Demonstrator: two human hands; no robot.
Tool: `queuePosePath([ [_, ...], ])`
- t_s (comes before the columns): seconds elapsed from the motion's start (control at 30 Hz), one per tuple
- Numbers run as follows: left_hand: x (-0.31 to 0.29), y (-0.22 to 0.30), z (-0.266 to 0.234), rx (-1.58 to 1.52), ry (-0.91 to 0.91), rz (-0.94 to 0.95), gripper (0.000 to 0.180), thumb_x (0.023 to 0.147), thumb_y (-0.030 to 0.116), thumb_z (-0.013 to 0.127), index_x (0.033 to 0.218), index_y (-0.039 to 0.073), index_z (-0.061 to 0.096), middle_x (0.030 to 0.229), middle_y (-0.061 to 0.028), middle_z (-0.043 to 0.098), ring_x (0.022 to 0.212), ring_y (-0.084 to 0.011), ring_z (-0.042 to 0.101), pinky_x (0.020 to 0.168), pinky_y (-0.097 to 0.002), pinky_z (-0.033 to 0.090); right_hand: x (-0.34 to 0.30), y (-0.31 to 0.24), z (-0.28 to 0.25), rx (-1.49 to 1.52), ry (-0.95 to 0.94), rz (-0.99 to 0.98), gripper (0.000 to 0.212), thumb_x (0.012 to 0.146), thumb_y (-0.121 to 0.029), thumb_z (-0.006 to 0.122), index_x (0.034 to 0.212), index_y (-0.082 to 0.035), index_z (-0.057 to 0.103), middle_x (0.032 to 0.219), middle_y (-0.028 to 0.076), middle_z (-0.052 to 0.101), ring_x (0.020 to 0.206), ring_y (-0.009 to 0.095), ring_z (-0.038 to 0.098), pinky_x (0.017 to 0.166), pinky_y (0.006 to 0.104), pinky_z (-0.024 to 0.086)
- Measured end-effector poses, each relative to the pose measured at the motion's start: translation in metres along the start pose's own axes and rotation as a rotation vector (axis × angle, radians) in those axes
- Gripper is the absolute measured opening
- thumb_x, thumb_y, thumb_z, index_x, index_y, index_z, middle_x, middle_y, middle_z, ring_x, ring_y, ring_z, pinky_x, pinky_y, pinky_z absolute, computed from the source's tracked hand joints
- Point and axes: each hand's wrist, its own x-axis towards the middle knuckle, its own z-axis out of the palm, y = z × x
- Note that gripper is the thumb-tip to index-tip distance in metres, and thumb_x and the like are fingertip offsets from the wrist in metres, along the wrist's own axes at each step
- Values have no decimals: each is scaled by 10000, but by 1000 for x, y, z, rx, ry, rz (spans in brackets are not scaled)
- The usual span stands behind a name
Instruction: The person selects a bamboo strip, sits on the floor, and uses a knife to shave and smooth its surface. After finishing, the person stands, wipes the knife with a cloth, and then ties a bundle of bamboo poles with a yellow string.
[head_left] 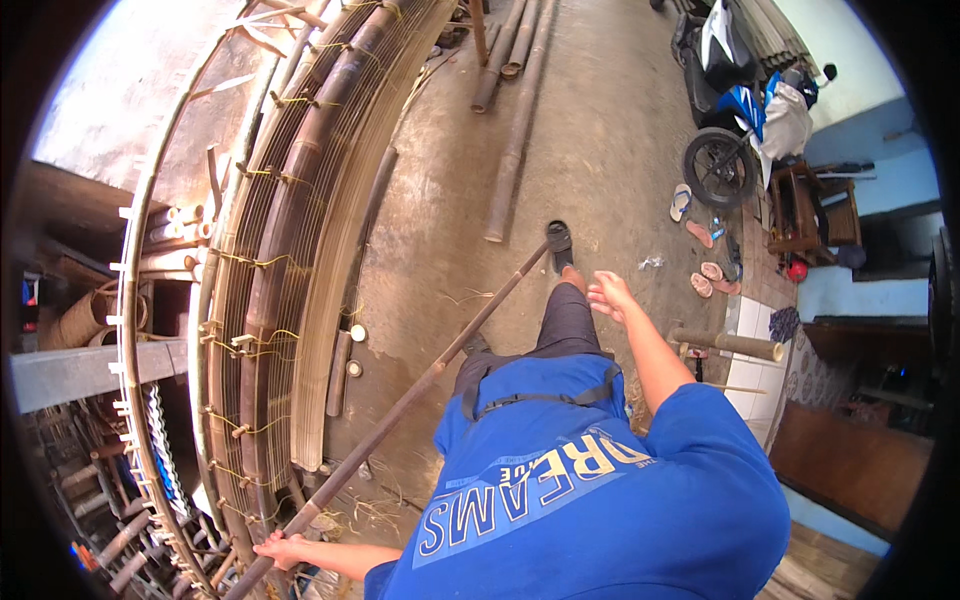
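Beside the left grip, rising from it: a big curved bundle of split bamboo strips, bent into arcs and tied at intervals with yellowish cord, bordered by a pale hoop-like rim studded with short pegs. Much bending and tying already done there, judging by the many lashings; whether more strips are due cannot be told.

Running from the left grip up and away: a long dark pole, slanting over the concrete floor, far end close to the raised foot in a dark sandal. Pole apparently not yet laid into the bundle, so that part seems left to do.

Well beyond the far end of the pole: several thick bamboo poles flat on the floor, unworked as far as visible. Off to the right-grip side, well apart: a parked motorbike, loose sandals, a short bamboo piece by the tiled edge.

Left hand: closed around the near end of the pole, low by the bundle's foot, with shavings scattered just beside. Right hand: open, fingers spread, gripping nothing, held in the air near the raised knee and apart from the pole.

Between the bundle and the pole: two small round cut ends on the floor.
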Motion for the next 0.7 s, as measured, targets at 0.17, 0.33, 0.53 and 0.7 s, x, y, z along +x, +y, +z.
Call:
queuePosePath([
  [0.17, -8, 4, 17, 135, 56, 31, 472, 926, 359, 804, 878, -83, 644, 775, -145, 664, 574, -217, 602, 469, -350, 526, 30, -21, -17, -78, 11, 67, 445, 1051, -425, 582, 1439, -220, 511, 1144, 51, 673, 931, 162, 662, 781, 393, 584],
  [0.33, -171, 41, 100, -34, -153, 144, 456, 984, 375, 745, 718, 26, 619, 623, -54, 567, 511, -137, 495, 449, -311, 469, 71, -119, 54, -342, -151, -126, 402, 1061, -415, 570, 1414, -228, 532, 1052, 9, 700, 846, 116, 657, 754, 336, 570],
  [0.53, -357, 39, 179, 16, -502, 351, 418, 1082, 341, 600, 775, 64, 666, 650, 4, 603, 519, -90, 515, 479, -253, 403, -31, -349, 211, -305, -625, -758, 387, 1082, -266, 565, 1448, -145, 529, 1102, 8, 698, 879, 92, 648, 727, 260, 531],
  [0.7, -523, 56, 219, 118, -822, 511, 296, 1061, 282, 627, 903, 33, 638, 705, -37, 587, 581, -158, 553, 516, -331, 443, -222, -491, 237, 112, -1042, -1298, 339, 1101, -230, 490, 1387, -58, 553, 1163, 130, 666, 1008, 207, 635, 903, 359, 539],
])
